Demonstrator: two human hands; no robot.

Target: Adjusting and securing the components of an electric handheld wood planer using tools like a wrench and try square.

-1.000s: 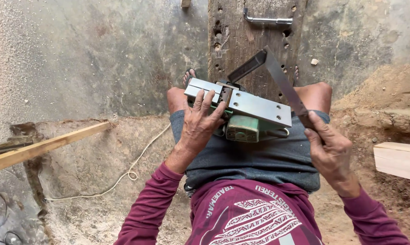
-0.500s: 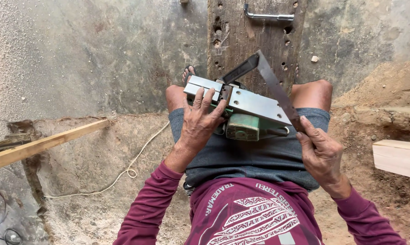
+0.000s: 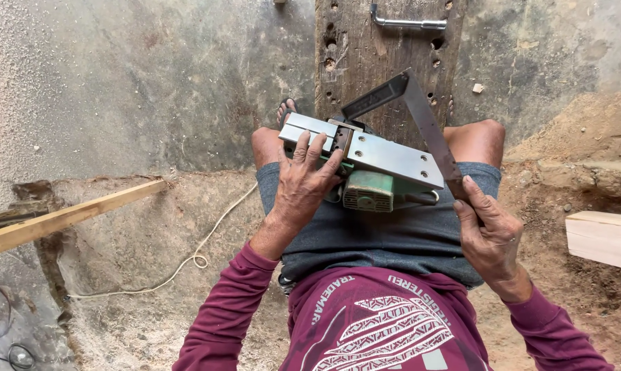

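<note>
A green electric planer (image 3: 369, 189) lies upside down on my lap, its bare metal sole plate (image 3: 393, 156) facing up. My left hand (image 3: 303, 182) rests on the planer's near end, fingers spread over the sole plate and holding it steady. My right hand (image 3: 488, 237) grips the long arm of a dark metal try square (image 3: 427, 124), whose blade lies along the right edge of the sole plate while the short arm sticks out beyond it.
A worn wooden plank (image 3: 365, 55) with holes lies ahead, a metal hex key (image 3: 406, 20) on it. A wood strip (image 3: 63, 216) lies at left, a white cord (image 3: 193, 254) on the dusty floor, a pale wood block (image 3: 602, 237) at right.
My right hand has slid down the square toward my body, and the square has tilted slightly. The left hand and the planer stay put.
</note>
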